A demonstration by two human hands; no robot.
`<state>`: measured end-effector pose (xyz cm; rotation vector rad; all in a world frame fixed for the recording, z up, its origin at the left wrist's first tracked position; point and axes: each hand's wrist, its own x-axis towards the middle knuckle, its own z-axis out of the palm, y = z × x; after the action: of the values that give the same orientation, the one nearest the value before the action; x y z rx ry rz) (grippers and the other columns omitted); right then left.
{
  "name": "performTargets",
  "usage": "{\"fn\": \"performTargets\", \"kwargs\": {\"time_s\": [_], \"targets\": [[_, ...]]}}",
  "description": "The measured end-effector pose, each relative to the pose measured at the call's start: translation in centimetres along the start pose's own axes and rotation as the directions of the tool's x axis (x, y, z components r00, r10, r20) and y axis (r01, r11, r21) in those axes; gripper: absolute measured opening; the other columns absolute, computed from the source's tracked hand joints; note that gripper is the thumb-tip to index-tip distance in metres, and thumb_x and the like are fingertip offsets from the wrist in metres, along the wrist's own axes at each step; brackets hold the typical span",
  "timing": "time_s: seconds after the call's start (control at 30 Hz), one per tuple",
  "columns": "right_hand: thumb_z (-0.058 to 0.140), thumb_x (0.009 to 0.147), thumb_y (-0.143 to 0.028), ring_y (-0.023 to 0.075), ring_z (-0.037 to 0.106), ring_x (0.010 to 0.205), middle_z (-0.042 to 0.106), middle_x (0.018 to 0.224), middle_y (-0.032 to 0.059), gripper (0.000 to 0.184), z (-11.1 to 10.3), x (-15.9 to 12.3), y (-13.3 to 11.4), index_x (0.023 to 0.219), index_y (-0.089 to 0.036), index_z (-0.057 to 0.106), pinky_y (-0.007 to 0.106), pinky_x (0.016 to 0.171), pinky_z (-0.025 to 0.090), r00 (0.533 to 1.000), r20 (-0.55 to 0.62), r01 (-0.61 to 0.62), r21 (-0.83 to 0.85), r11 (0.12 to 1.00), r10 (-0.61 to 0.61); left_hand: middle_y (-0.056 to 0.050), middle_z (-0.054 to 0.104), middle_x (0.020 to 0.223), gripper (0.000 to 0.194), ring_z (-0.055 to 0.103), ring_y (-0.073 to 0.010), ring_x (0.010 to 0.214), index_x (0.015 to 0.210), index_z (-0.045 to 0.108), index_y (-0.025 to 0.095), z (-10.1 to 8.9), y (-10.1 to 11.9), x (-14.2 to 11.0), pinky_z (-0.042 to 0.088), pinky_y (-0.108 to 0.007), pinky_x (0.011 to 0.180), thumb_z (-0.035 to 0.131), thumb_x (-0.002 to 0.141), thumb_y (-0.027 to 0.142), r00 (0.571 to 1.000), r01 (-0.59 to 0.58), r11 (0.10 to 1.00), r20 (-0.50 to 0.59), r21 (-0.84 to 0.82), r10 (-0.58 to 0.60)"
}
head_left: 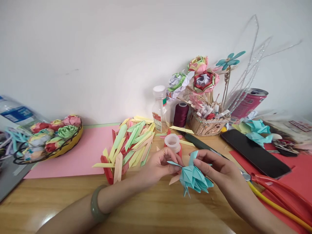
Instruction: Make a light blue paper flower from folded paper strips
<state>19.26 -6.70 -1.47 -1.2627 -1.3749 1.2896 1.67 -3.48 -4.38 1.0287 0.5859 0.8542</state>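
Note:
A light-blue folded paper flower (193,178) hangs tilted between my two hands, just above the wooden table (136,208). My left hand (165,164) pinches a thin strip at the flower's left side, thumb and fingers closed. At its top and right edge, my right hand (216,167) grips an upright blue flap between thumb and fingers. Right behind the flower stands a small white translucent tub (172,143). Close to my left hand lies a pile of folded paper strips (131,143) in green, yellow, peach and red.
At left, a basket of paper flowers (52,138) rests on pink paper (95,152). Behind are a plastic bottle (160,110), a purple thread spool (181,114) and a flower-filled basket (207,125). On the right lie a black phone (255,154), red-handled pliers (275,185) and a tilted can (251,102).

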Motion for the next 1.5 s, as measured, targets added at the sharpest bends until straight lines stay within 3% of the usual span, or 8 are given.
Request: {"fn": "performTargets", "kwargs": {"time_s": [0.23, 0.33, 0.43, 0.63, 0.83, 1.0, 1.3, 1.5], "targets": [[0.063, 0.072, -0.044, 0.012, 0.058, 0.058, 0.063, 0.067, -0.0007, 0.025, 0.2, 0.2, 1.2, 0.077, -0.02, 0.064, 0.021, 0.052, 0.046, 0.999, -0.009, -0.035, -0.019, 0.999, 0.035, -0.004, 0.061, 0.083, 0.014, 0.056, -0.0149, 0.079, 0.078, 0.06, 0.013, 0.5, 0.7, 0.0, 0.044, -0.027, 0.072, 0.062, 0.069, 0.024, 0.986, 0.162, 0.986, -0.059, 0.043, -0.159], [0.062, 0.074, -0.042, 0.0154, 0.061, 0.064, 0.067, 0.073, 0.0011, 0.023, 0.4, -0.2, 1.7, 0.082, -0.021, 0.066, 0.025, 0.056, 0.048, 0.994, -0.053, 0.079, -0.226, 0.971, -0.093, -0.004, 0.062, 0.084, 0.021, 0.057, -0.0147, 0.078, 0.083, 0.061, 0.013, 0.8, 0.5, -0.1, 0.044, -0.028, 0.074, 0.066, 0.068, 0.026, 0.983, 0.164, 0.966, -0.112, 0.202, -0.143], [0.059, 0.078, -0.037, 0.017, 0.062, 0.068, 0.068, 0.078, 0.0019, 0.018, 0.6, -0.6, 2.0, 0.086, -0.023, 0.066, 0.027, 0.059, 0.049, 0.955, -0.052, 0.243, -0.423, 0.873, -0.291, -0.005, 0.064, 0.085, 0.025, 0.059, -0.0154, 0.077, 0.085, 0.062, 0.012, 1.2, 0.2, -0.3, 0.046, -0.029, 0.073, 0.07, 0.065, 0.025, 0.986, 0.14, 0.943, -0.132, 0.303, -0.104], [0.06, 0.08, -0.024, 0.014, 0.063, 0.071, 0.066, 0.079, 0.0006, 0.008, 0.7, -1.0, 1.8, 0.087, -0.024, 0.061, 0.023, 0.062, 0.05, 0.846, -0.022, 0.45, -0.508, 0.734, -0.533, -0.006, 0.069, 0.084, 0.018, 0.063, -0.0163, 0.08, 0.081, 0.063, 0.012, 1.9, 0.3, -1.3, 0.049, -0.028, 0.077, 0.069, 0.067, 0.021, 0.973, -0.014, 0.878, -0.195, 0.479, 0.121], [0.06, 0.08, -0.02, 0.0132, 0.06, 0.066, 0.062, 0.072, -0.0003, 0.008, 0.7, -1.2, 1.8, 0.084, -0.023, 0.055, 0.023, 0.059, 0.049, 0.769, 0.02, 0.538, -0.56, 0.63, -0.639, -0.006, 0.068, 0.084, 0.011, 0.063, -0.0157, 0.081, 0.081, 0.061, 0.013, 2.0, 0.4, -1.7, 0.05, -0.029, 0.077, 0.066, 0.072, 0.018, 0.952, -0.183, 0.784, -0.091, 0.593, 0.291], [0.057, 0.081, -0.015, 0.0138, 0.06, 0.071, 0.06, 0.078, 0.0024, 0.009, 0.3, -1.1, 2.0, 0.081, -0.022, 0.051, 0.024, 0.058, 0.049, 0.73, 0.1, 0.596, -0.577, 0.559, -0.676, -0.004, 0.061, 0.081, 0.01, 0.059, -0.0136, 0.078, 0.078, 0.059, 0.015, 1.9, 0.5, -1.6, 0.049, -0.027, 0.073, 0.066, 0.071, 0.014, 0.871, -0.38, 0.636, 0.028, 0.672, 0.491], [0.052, 0.082, -0.01, 0.0153, 0.059, 0.072, 0.06, 0.078, 0.0027, 0.013, 0.0, -0.5, 2.1, 0.084, -0.023, 0.052, 0.027, 0.061, 0.049, 0.725, 0.203, 0.67, -0.432, 0.604, -0.659, -0.003, 0.06, 0.075, 0.006, 0.057, -0.0132, 0.073, 0.077, 0.059, 0.016, 1.5, 0.8, -1.5, 0.048, -0.026, 0.068, 0.064, 0.074, 0.014, 0.817, -0.486, 0.507, 0.163, 0.712, 0.554], [0.056, 0.081, -0.01, 0.0145, 0.058, 0.072, 0.06, 0.077, 0.0009, 0.015, 0.0, -0.3, 2.3, 0.085, -0.024, 0.052, 0.026, 0.062, 0.048, 0.769, 0.199, 0.632, -0.385, 0.673, -0.608, -0.003, 0.06, 0.076, 0.009, 0.056, -0.0127, 0.071, 0.08, 0.057, 0.015, 1.5, 0.9, -1.6, 0.047, -0.025, 0.067, 0.064, 0.074, 0.016, 0.877, -0.385, 0.566, 0.098, 0.729, 0.47]]}}
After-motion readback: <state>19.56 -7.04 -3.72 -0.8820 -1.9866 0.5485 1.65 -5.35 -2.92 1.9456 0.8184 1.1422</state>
